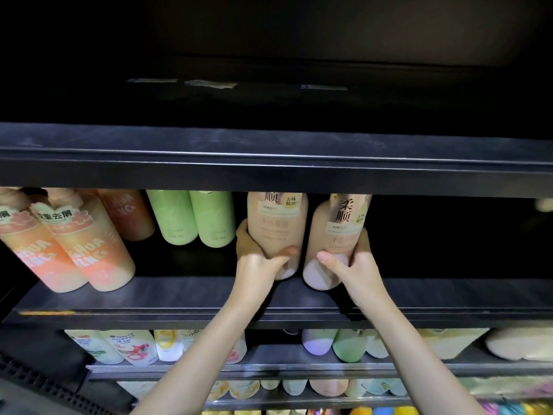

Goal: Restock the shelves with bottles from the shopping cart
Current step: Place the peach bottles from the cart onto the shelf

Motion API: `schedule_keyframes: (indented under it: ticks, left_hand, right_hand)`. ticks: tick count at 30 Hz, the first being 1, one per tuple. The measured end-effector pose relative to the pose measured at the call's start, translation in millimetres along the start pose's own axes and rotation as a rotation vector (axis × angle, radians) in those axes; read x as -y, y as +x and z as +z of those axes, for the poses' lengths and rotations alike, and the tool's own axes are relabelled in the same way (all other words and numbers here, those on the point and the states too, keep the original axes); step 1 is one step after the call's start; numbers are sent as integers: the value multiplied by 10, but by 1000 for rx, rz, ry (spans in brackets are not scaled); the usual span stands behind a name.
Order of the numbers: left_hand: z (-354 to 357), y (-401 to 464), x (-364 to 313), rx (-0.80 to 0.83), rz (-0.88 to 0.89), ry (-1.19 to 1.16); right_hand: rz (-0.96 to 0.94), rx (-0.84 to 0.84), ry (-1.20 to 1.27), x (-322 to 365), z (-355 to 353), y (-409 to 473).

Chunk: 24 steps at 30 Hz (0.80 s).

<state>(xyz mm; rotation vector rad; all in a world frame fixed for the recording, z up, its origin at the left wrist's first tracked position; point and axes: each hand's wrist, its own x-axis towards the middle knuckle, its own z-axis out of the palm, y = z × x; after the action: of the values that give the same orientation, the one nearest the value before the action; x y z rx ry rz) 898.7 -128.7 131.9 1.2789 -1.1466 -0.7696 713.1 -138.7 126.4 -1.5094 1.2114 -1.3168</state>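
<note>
Between my curled fingers, left hand [254, 259] and right hand [353, 265] each clasp a beige bottle [276, 232], [335, 244] low, steadying both bases onto the shelf [179, 295].

Just left of the grip stand two green bottles [191, 217]; farther left, orange bottles [74, 244] lean together. Below the grip, printed pouches [131, 345] line a lower tier; high above, pale tags [209, 83]
</note>
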Motion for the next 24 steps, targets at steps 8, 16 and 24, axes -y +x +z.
schedule_keyframes:
  ticks: [8,16,24]
  left_hand:
    - [-284,-27,315,160,-51,109]
    - [-152,189,408,49,-114,1]
    - [-54,255,351,-12,-24,42]
  right_hand:
    - [22,22,-37,-289,-60,-87]
    - [15,-16,2,-319,147,204]
    - [20,-35,6,-337,283,455]
